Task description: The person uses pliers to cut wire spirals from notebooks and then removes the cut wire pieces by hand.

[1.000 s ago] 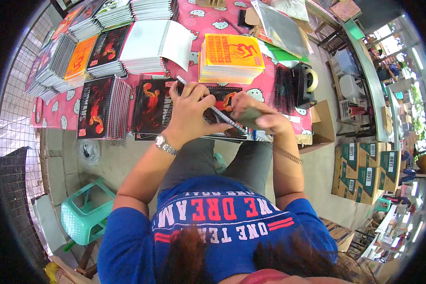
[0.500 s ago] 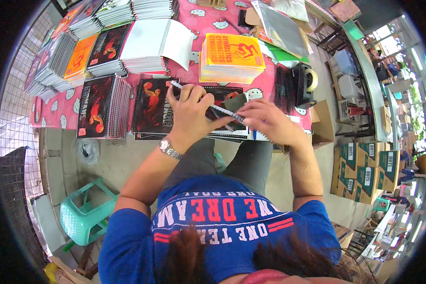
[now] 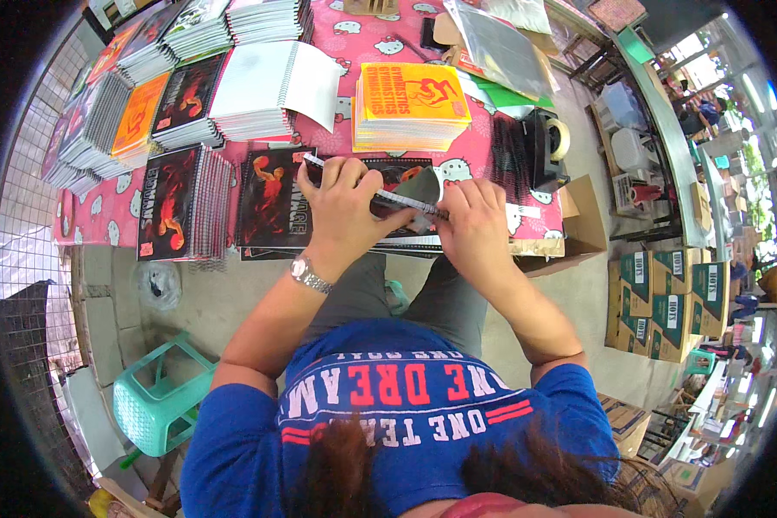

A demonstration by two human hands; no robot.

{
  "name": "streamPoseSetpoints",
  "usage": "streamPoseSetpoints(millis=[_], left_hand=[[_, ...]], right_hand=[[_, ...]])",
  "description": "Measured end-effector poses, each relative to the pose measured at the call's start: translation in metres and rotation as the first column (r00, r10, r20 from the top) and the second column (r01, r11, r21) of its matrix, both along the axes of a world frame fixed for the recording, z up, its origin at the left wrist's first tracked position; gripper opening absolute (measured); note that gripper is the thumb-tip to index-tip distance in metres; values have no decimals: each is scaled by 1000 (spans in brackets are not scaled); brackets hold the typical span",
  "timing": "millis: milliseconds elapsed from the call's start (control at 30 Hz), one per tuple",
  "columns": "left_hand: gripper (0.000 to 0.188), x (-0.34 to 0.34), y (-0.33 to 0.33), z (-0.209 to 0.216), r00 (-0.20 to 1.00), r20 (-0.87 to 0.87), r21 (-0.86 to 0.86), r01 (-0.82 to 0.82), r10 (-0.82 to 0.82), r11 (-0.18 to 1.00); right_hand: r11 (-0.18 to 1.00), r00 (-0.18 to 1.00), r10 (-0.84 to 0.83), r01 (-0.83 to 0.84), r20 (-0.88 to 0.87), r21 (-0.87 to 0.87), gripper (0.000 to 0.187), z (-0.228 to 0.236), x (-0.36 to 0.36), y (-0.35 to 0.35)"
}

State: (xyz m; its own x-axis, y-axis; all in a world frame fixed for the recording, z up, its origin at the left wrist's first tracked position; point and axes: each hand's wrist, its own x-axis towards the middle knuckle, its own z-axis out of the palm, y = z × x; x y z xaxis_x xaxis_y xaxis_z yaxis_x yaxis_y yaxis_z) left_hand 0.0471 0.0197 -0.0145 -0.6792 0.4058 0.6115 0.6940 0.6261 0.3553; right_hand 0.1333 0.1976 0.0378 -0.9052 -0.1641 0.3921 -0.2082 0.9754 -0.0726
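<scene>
My left hand [image 3: 345,207] grips a spiral-bound notebook [image 3: 397,200] held on edge, its coiled spine running up between my hands. My right hand [image 3: 476,226] closes on the right end of that spine, with its fingertips partly hidden. The notebook's pages and cover are mostly concealed by my fingers. Under and beside it lie dark-covered notebooks [image 3: 266,198] with a red figure on the front. To their left stands a stack of similar spiral notebooks [image 3: 171,205].
Behind my hands sits a stack of orange-and-yellow notebooks [image 3: 413,108]. More notebook stacks [image 3: 255,86] fill the back left. Loose black binding coils [image 3: 511,154] and a tape dispenser [image 3: 547,148] lie at the right. Below are a green stool [image 3: 160,401] and an open cardboard box [image 3: 583,220].
My right hand has swung from lying sideways across the spine to fingers pointing away from me at its right end. My left hand keeps its grip on the notebook.
</scene>
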Motion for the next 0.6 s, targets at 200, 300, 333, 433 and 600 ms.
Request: streamPoseSetpoints(millis=[200,300,333,433,600], left_hand=[[50,2,0,-1,1000,-5,-1,-3,3,1000],[51,2,-1,-1,1000,-13,-17,-10,10,1000],[51,2,-2,-3,1000,0,-21,-5,5,1000],[51,1,-2,-4,1000,8,-24,-1,2,1000],[53,0,-2,-5,1000,-11,-23,-2,2,1000]], right_hand=[[989,997,69,-72,-28,-128,23,-7,3,3],[992,999,36,-36,-4,-123,23,2,4,0],[986,1000,6,-1,27,-165,21,0,3,-2],[976,1000,-9,10,4,-219,20,-8,2,-1],[982,996,68,-78,-65,-169,22,-5,4,0]])
